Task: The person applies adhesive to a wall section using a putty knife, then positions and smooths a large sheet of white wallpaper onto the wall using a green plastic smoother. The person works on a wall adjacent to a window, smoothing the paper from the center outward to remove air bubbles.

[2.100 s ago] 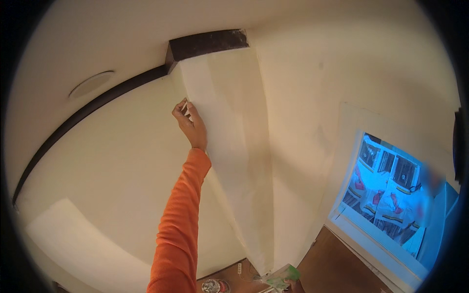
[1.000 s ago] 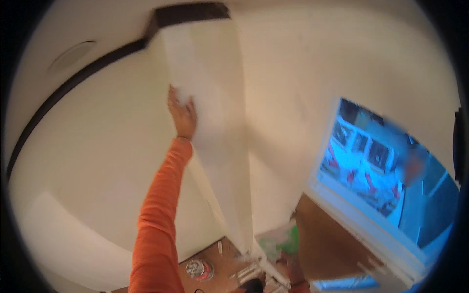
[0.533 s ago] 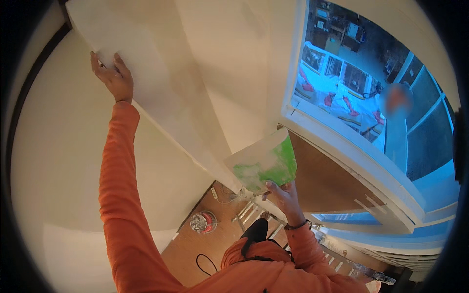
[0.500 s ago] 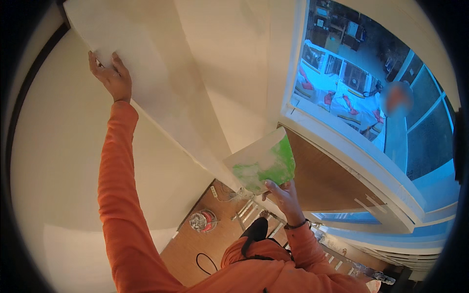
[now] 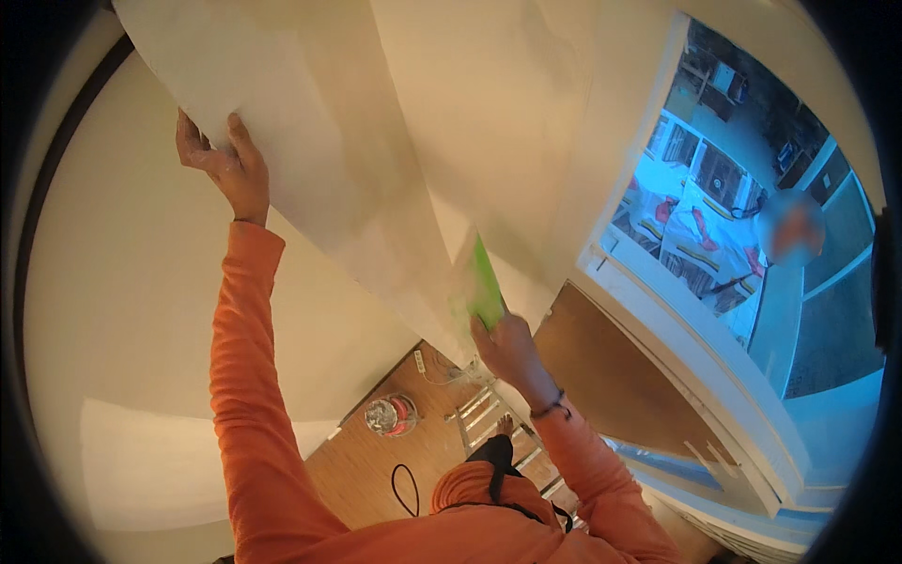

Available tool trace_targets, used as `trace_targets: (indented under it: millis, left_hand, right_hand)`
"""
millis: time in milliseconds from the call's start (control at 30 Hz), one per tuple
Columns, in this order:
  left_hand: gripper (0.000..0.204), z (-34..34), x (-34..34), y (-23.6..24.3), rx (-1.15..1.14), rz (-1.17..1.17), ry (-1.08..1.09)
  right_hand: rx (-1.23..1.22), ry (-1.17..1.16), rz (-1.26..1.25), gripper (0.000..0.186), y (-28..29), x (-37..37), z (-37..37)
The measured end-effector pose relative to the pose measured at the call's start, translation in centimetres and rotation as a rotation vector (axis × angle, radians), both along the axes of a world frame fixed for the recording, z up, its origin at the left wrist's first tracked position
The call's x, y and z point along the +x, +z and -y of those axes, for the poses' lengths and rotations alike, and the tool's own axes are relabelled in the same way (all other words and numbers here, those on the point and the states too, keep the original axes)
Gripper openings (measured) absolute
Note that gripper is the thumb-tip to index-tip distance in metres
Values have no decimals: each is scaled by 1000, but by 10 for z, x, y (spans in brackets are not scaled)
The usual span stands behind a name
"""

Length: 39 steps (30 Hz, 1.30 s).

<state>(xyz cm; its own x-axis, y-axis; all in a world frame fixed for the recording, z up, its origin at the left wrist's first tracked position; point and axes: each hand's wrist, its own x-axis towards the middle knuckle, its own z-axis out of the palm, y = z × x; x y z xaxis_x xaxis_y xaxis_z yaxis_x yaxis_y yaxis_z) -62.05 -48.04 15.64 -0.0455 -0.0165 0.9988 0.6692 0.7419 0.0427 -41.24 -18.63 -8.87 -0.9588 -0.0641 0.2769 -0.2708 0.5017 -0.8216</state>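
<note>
My left hand (image 5: pixel 225 169) is up at the left, straddling the lower edge of a white, plaster-smeared boxed beam (image 5: pixel 310 141). Its thumb lies on the beam's face and the fingers are at the edge, partly out of sight. In my right hand (image 5: pixel 510 350) is a green plastic plaster spreader (image 5: pixel 486 287), seen nearly edge-on and a little blurred. The spreader is close to the beam's near right end and the pale wall behind it; whether it touches is unclear. Damp-looking darker patches show on the beam's face.
Below me stands a ladder (image 5: pixel 481 414) with my foot by its rungs. On the wooden floor (image 5: pixel 352 479) are a plaster-caked bucket (image 5: pixel 390 414) and a white power strip (image 5: pixel 420 361). A window (image 5: pixel 714 188) at the right shows a person beyond it.
The spreader has turned from showing its broad green face to nearly edge-on, as my right hand moved up and left. My left hand remains at the beam's edge; the view shifted slightly.
</note>
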Motion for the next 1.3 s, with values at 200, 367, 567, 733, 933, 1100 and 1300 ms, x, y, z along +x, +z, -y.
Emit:
trace_targets:
  millis: [200,367,567,733,933,1100,1300]
  left_hand:
    - [63,6,-3,-6,33,64,114]
    - [62,1,-3,-6,65,91,126]
    - [56,-4,4,-8,152,50,76]
    - [55,3,-7,-10,85,-4,88]
    - [69,21,-3,-12,156,67,114]
    - [76,3,-5,-11,213,72,-85]
    - [66,6,-3,-12,140,27,37]
  right_hand:
    - [148,-66,-193,73,94,-121,62]
    - [331,-248,-315,77,100,-179,130]
    - [465,-341,-243,74,105,-190,186]
    - [462,-393,-316,73,93,-181,197]
    - [513,-226,-424,70,59,-161,204]
    - [604,-57,-532,70,5,-134,200]
    - [461,242,-327,77,-21,-102,137]
